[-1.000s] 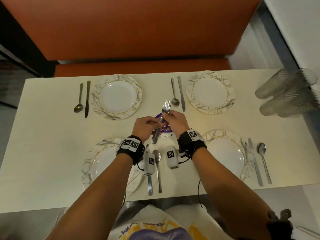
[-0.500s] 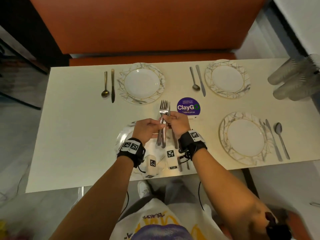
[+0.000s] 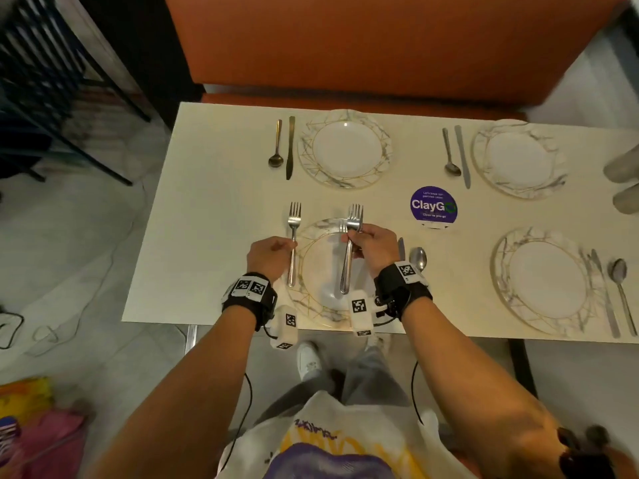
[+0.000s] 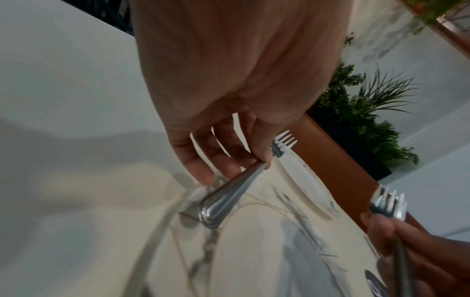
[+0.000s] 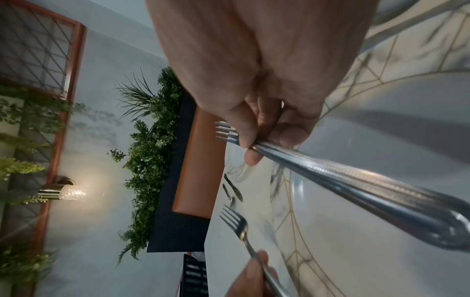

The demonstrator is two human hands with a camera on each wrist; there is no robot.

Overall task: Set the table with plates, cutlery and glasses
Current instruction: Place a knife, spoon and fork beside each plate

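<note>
Four marbled plates lie on the cream table (image 3: 214, 236). My left hand (image 3: 288, 245) pinches a single fork (image 3: 294, 223) by its handle, just left of the near-left plate (image 3: 311, 295); its handle end (image 4: 216, 209) is at the plate's rim. My right hand (image 3: 352, 236) grips a stack of forks (image 3: 347, 267) above the same plate, tines pointing away; their handles (image 5: 356, 180) fill the right wrist view. A knife (image 3: 401, 248) and spoon (image 3: 418, 259) lie right of this plate, partly hidden by my right wrist.
The far-left plate (image 3: 345, 148) and far-right plate (image 3: 518, 160) each have a spoon and a knife on their left. The near-right plate (image 3: 546, 281) has cutlery on its right. Stacked glasses (image 3: 622, 174) lie at the right edge. A purple ClayGo sticker (image 3: 434, 205) marks the table's middle.
My hands have parted: the left one drew one fork out of the bundle and carried it left, beside the plate. The right hand kept the other forks over the plate.
</note>
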